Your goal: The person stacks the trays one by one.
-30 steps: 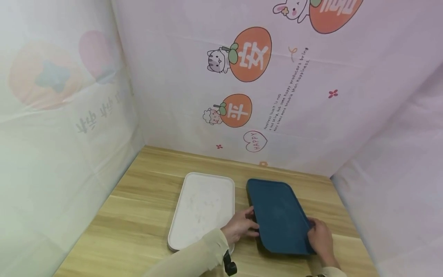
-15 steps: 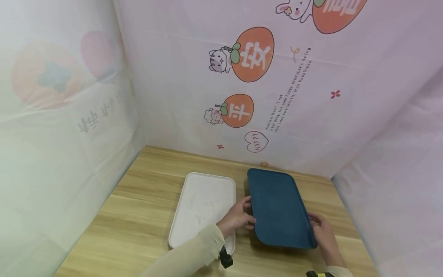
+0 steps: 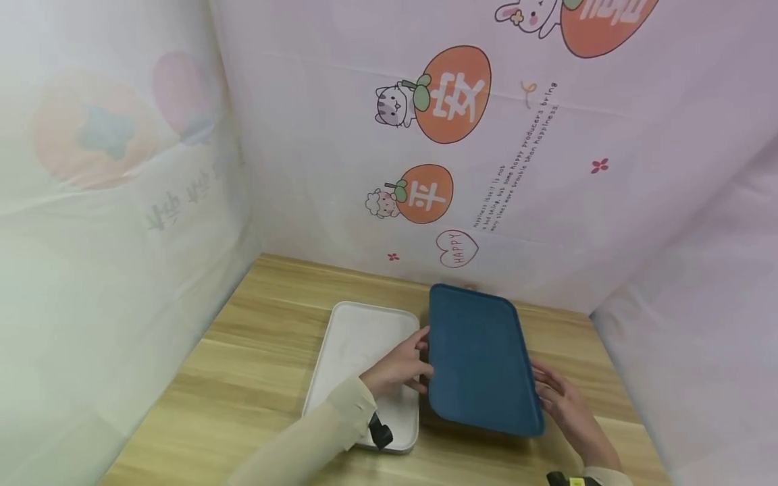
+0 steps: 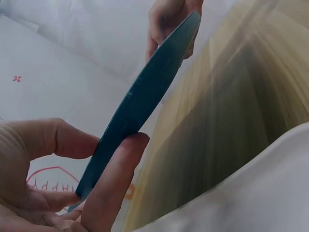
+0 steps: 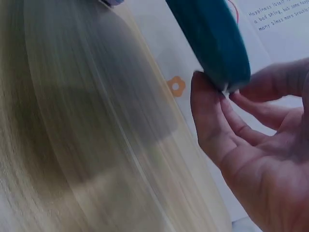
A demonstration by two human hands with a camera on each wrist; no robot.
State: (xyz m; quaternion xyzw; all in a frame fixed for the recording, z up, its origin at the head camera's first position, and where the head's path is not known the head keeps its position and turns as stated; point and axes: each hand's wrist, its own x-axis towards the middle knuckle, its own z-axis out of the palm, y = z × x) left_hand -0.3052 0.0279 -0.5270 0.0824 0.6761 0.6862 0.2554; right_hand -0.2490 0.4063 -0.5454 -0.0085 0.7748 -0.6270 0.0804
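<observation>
A dark blue rectangular tray [image 3: 477,358] is held up off the wooden table between both hands, its shadow showing below it in the wrist views. My left hand [image 3: 398,368] pinches its left edge, thumb on one face and fingers on the other, as the left wrist view shows. On the opposite edge my right hand [image 3: 565,405] grips with thumb and fingertips; in the right wrist view the tray [image 5: 217,43] sits between them. A white tray [image 3: 358,337] lies flat on the table to the left, partly hidden beneath my left hand and sleeve.
The wood-grain table [image 3: 243,351] is enclosed by pale cloth walls at left, back and right. Cartoon fruit and lettering decorate the back cloth [image 3: 316,169], which meets the table right behind the blue tray. Each wrist carries a black strap-on camera.
Both hands have raised the blue tray and carried it slightly left and toward the back wall, closer to the white tray. The white tray stays on the table; the head view has shifted slightly.
</observation>
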